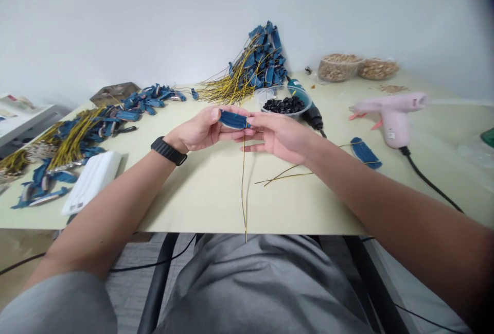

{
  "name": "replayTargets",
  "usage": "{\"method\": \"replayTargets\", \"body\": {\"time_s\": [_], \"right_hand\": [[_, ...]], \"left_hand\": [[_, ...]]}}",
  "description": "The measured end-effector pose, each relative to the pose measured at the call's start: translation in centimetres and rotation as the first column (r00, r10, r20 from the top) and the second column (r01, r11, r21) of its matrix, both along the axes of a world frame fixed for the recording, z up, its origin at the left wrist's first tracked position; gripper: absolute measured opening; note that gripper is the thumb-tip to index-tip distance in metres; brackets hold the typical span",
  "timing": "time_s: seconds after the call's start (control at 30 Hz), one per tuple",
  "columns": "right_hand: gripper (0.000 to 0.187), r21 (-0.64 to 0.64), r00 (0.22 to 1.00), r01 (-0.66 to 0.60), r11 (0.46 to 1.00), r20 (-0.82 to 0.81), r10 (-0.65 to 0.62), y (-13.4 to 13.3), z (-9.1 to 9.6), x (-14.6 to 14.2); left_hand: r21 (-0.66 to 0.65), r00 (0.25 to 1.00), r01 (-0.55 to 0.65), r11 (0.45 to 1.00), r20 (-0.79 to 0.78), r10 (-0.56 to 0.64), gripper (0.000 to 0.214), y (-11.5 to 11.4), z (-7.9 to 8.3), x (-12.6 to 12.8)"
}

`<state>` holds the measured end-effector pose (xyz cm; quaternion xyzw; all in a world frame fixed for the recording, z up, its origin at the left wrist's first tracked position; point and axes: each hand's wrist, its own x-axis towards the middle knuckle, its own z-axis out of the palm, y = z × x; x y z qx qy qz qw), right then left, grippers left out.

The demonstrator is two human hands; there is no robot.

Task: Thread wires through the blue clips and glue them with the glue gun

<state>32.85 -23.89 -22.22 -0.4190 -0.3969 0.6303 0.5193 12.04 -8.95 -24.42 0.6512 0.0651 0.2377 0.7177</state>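
Both my hands meet above the pale tabletop (193, 200). My left hand (200, 128), with a black watch (169, 150) on its wrist, and my right hand (278, 136) pinch a blue ribbed leaf-shaped piece (233, 119) between them. A thin yellow-and-dark wire (243, 185) hangs from that piece down past the table's front edge. Just right of my right hand, a few loose wires (285, 175) lie on the table, near a single blue piece (365, 153). My fingers hide part of the held piece.
Heaps of blue pieces with yellow wires (257, 66) fill the back and left. Nearby are a clear bowl of black beads (283, 102), a rotary tool (309, 110), a pink glue gun (393, 118), bowls of wood chips (338, 68) and a white plastic case (91, 182).
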Motion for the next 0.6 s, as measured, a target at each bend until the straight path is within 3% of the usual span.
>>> {"method": "replayTargets", "body": {"time_s": [0.23, 0.6], "right_hand": [[0.003, -0.029, 0.996, 0.034, 0.999, -0.083, -0.036, 0.1, -0.1, -0.4], [0.006, -0.045, 0.985, 0.105, 0.993, -0.134, -0.11, -0.1, -0.1, -1.5]], "left_hand": [[0.031, 1.0, -0.007, 1.0, -0.024, 0.008, 0.087, 0.0, 0.3, -0.2], [0.048, 0.998, -0.054, 0.997, -0.021, 0.055, 0.088, -0.6, 0.5, 0.1]]}}
